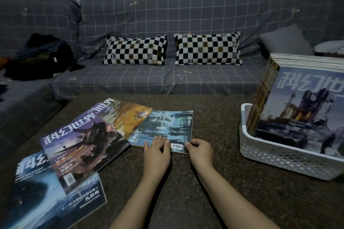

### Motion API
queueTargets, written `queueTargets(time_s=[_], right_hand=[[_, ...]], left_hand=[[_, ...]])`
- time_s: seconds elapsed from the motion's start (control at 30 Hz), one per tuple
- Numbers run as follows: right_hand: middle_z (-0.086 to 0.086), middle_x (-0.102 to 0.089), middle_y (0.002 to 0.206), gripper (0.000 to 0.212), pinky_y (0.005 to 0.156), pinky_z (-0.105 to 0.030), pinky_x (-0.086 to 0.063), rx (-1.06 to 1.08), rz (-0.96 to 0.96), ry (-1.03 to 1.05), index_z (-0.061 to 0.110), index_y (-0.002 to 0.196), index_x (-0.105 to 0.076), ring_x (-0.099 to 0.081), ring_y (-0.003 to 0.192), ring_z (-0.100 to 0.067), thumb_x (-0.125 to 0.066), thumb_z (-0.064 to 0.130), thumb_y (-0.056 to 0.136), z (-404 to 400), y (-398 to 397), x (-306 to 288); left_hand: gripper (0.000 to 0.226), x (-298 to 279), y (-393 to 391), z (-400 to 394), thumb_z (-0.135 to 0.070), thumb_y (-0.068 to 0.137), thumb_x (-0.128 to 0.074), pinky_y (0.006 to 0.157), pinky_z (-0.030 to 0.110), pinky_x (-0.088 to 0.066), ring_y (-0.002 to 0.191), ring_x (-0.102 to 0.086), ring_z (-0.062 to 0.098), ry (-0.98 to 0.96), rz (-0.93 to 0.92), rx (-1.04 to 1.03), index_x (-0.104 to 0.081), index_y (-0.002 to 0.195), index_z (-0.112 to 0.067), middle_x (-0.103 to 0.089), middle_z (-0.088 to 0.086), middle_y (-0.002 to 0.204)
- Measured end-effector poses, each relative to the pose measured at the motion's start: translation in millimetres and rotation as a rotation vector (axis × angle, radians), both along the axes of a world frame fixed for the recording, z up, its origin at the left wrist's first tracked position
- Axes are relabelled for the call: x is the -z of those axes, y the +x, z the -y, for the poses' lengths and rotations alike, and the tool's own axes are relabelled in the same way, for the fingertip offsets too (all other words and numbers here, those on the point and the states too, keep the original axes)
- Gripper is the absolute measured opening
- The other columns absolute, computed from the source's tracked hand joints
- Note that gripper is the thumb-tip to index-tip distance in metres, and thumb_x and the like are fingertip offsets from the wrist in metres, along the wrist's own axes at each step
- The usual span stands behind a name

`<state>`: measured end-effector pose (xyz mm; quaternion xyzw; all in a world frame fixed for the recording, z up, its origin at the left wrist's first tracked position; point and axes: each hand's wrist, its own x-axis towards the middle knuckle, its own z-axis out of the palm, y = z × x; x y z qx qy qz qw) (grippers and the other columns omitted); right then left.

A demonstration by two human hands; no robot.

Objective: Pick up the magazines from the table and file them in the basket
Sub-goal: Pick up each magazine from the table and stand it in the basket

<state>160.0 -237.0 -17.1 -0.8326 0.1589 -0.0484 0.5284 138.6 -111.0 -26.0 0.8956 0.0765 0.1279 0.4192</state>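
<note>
Blue-cover magazine (165,129) flat on table (214,126), barcode between hands. Left hand (157,151) flat on cover, fingers spread; right hand (200,149) curled at near corner, grip unclear. Basket (283,156) far right, edge cropped.

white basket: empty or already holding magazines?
Holding magazines: the white perforated plastic basket contains a row of glossy magazines standing upright, leaning.
</note>
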Motion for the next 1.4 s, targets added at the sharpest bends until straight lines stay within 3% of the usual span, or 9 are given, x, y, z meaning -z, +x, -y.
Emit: queueTargets(time_s=[0.53,0.6,0.77,0.87,0.97,1.03,1.2,1.3,1.4], right_hand=[[-0.012,-0.07,0.104,0.035,0.081,-0.034,-0.053,0.043,-0.291,-0.034,0.008,0.097,-0.069,-0.066,0.094,-0.029,-0.076,0.029,0.071,-6,8,-30],[-0.013,-0.072,0.097,0.031,0.078,-0.035,-0.055,0.031,-0.295,0.019,0.007,0.093,-0.069,-0.068,0.087,-0.029,-0.077,0.025,0.069,-3,-1,-28],[-0.005,-0.065,0.045,0.019,0.056,-0.025,-0.051,-0.02,-0.344,0.119,0.008,0.064,-0.067,-0.061,0.041,-0.016,-0.077,0.023,0.07,11,-55,-22],[-0.006,-0.062,0.04,0.028,0.054,-0.027,-0.047,-0.074,-0.339,0.113,0.006,0.055,-0.066,-0.056,0.038,-0.018,-0.076,0.026,0.071,23,-99,-17],[-0.008,-0.063,0.048,0.032,0.054,-0.03,-0.05,-0.145,-0.302,0.074,0.008,0.049,-0.061,-0.058,0.041,-0.021,-0.075,0.025,0.073,34,-141,-12],[-0.004,-0.065,0.052,0.035,0.057,-0.031,-0.053,-0.187,-0.296,-0.002,0.01,0.05,-0.061,-0.061,0.044,-0.02,-0.074,0.032,0.074,41,-160,-13],[0.004,-0.071,0.081,0.032,0.065,-0.025,-0.041,-0.064,-0.175,-0.43,0.022,0.069,-0.064,-0.066,0.084,-0.018,-0.07,0.053,0.07,57,-169,-21],[0.002,-0.062,0.105,0.034,0.074,-0.029,-0.038,0.007,-0.014,-0.53,0.028,0.087,-0.06,-0.055,0.102,-0.019,-0.073,0.052,0.068,68,-159,-16],[-0.003,-0.042,0.134,0.065,0.099,-0.038,-0.031,-0.051,0.024,-0.613,0.026,0.121,-0.053,-0.036,0.123,-0.024,-0.071,0.057,0.067,81,-141,-5]], left_hand=[[0.032,-12,-34,12,-0.033,0.096,-0.049,0.114,0.026,-0.021,0.141,-0.031,0.017,-0.252,-0.085,-0.05,-0.072,0.109,-0.016,-0.054,0.005,0.138],[0.03,-15,-42,11,-0.034,0.096,-0.049,0.113,0.029,-0.028,0.14,-0.033,0.019,-0.269,-0.093,-0.066,-0.075,0.098,-0.018,-0.055,0.004,0.136],[0.029,-15,-75,13,-0.028,0.093,-0.057,0.107,0.034,-0.041,0.13,-0.048,0.02,-0.233,-0.031,-0.089,-0.068,0.117,-0.017,-0.066,0.001,0.123],[0.021,-12,-103,19,-0.024,0.089,-0.063,0.088,0.021,-0.047,0.108,-0.061,0.013,-0.18,0.039,-0.089,-0.073,0.106,-0.017,-0.072,-0.003,0.106],[0.011,-8,-129,25,-0.021,0.086,-0.066,0.069,0.004,-0.036,0.089,-0.062,0.005,-0.126,0.087,-0.101,-0.075,0.093,-0.02,-0.067,-0.011,0.088],[0.009,-7,-140,29,-0.02,0.085,-0.068,0.07,0.008,-0.038,0.09,-0.061,0.009,-0.104,0.083,-0.123,-0.074,0.091,-0.02,-0.061,-0.012,0.086],[0.037,-11,-148,41,-0.03,0.086,-0.066,0.107,0.037,-0.033,0.134,-0.033,0.023,-0.085,-0.064,-0.146,-0.062,0.12,-0.017,-0.043,0.007,0.139],[0.052,-15,-148,46,-0.033,0.088,-0.064,0.112,0.042,-0.028,0.145,-0.013,0.025,-0.163,-0.111,-0.185,-0.05,0.135,-0.018,-0.022,0.008,0.156],[0.057,-15,-144,45,-0.032,0.088,-0.064,0.111,0.045,-0.031,0.145,-0.014,0.028,-0.237,-0.123,-0.243,-0.045,0.139,-0.016,-0.018,0.009,0.157]])
